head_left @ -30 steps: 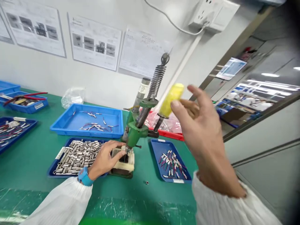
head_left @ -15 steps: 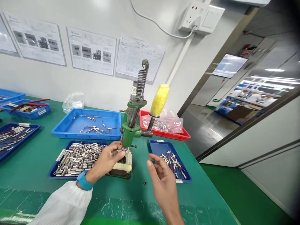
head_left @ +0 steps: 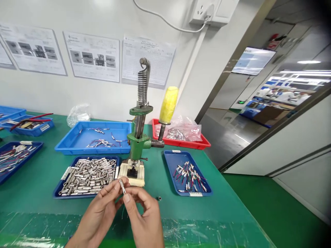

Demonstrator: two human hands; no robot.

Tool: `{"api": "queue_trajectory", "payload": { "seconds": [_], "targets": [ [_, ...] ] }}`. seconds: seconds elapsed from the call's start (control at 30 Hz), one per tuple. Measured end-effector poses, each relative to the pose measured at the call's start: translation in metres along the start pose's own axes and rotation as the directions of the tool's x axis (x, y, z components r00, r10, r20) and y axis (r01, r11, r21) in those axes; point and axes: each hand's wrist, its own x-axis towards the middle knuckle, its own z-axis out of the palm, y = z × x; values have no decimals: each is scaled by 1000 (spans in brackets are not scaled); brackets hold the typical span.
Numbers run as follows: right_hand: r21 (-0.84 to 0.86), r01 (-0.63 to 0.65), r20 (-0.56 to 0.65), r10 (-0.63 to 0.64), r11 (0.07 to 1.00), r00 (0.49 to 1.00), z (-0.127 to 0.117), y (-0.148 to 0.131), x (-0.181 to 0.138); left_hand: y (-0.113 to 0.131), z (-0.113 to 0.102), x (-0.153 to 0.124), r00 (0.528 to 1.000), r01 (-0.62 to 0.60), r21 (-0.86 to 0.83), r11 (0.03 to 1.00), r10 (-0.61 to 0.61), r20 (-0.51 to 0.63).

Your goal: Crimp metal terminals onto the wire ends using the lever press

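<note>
In front of the press, my left hand (head_left: pixel 101 207) pinches a small shiny metal sleeve (head_left: pixel 121 185) between thumb and fingertips. My right hand (head_left: pixel 145 217) meets it there, thumb and fingers closed on the white-ended wires (head_left: pixel 124 191) at the lower end of that sleeve. Thin wire ends hang below the fingers. How far the wires sit inside the sleeve is hidden. Just behind both hands stands the green hand press (head_left: pixel 137 148), its yellow-wrapped lever (head_left: pixel 169 105) raised. Left of the press, a dark blue tray (head_left: pixel 57 191) holds many metal sleeves.
To the right, a blue tray (head_left: pixel 172 159) contains wire pieces. Behind are a light blue tray (head_left: pixel 77 137) with a few wires and a red tray (head_left: pixel 204 143) with bagged parts. A small loose metal piece (head_left: pixel 159 198) lies right of my hands.
My left hand has come away from the press, toward me, with the metal sleeve. My right hand has moved left to join it and closed on the wires. The view has shifted slightly.
</note>
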Motion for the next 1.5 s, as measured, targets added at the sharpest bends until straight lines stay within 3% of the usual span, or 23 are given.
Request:
{"api": "queue_trajectory", "payload": {
  "seconds": [0.33,0.63,0.9,1.03,1.13,1.33,1.5],
  "targets": [
    [54,-106,5,106,993,994,-9,12,-1,-13,0,2,998,65,64,996,-66,-1],
    [437,-357,177,310,825,934,-17,26,-2,1,-3,8,986,-110,419,901,44,164],
    [157,-201,82,190,967,978,-17,22,-5,-3,-3,11,988,-145,464,874,102,115],
    [28,-108,43,106,994,993,-15,20,-6,-3,-2,12,989,-150,474,868,125,83],
    [13,-105,30,105,994,994,-15,21,-6,-3,-2,13,987,-158,470,869,124,102],
    [222,-225,68,215,949,974,-15,31,-6,-5,-6,12,981,-161,451,878,90,174],
    [506,-341,122,326,792,937,-12,39,-11,-5,-6,12,975,-168,450,877,79,209]
  ]
}}
